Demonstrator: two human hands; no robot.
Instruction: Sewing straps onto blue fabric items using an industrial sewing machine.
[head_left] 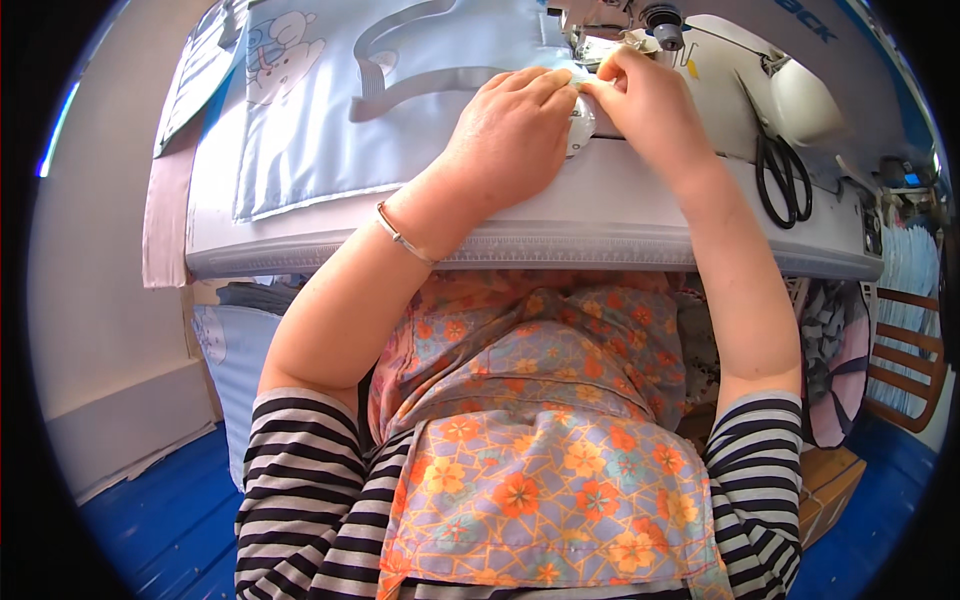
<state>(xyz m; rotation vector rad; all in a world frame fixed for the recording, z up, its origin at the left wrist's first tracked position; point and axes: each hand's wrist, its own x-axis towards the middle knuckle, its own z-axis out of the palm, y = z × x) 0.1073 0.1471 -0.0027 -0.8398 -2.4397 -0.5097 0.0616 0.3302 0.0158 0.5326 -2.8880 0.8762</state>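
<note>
My left hand [520,130] is closed over the end of a grey strap [440,85], its fingers bent together and its thumb hidden. The strap makes a loop on a light blue fabric panel [320,150] printed with a pale cartoon animal. Close against the left fingertips, my right hand [650,110] pinches thumb and forefinger together. Something small and pale shows at the pinch, too little of it to name. Just beyond both hands is the needle area of a sewing machine [662,22]. A round, clear-and-white plate [580,128] peeks out beside my left hand.
Black-handled scissors [783,180] lie on the machine table right of my right forearm. A ruler strip [560,243] runs along the table's front edge. More blue fabric [235,370] hangs below at the left. A wooden chair back [905,355] stands at the right.
</note>
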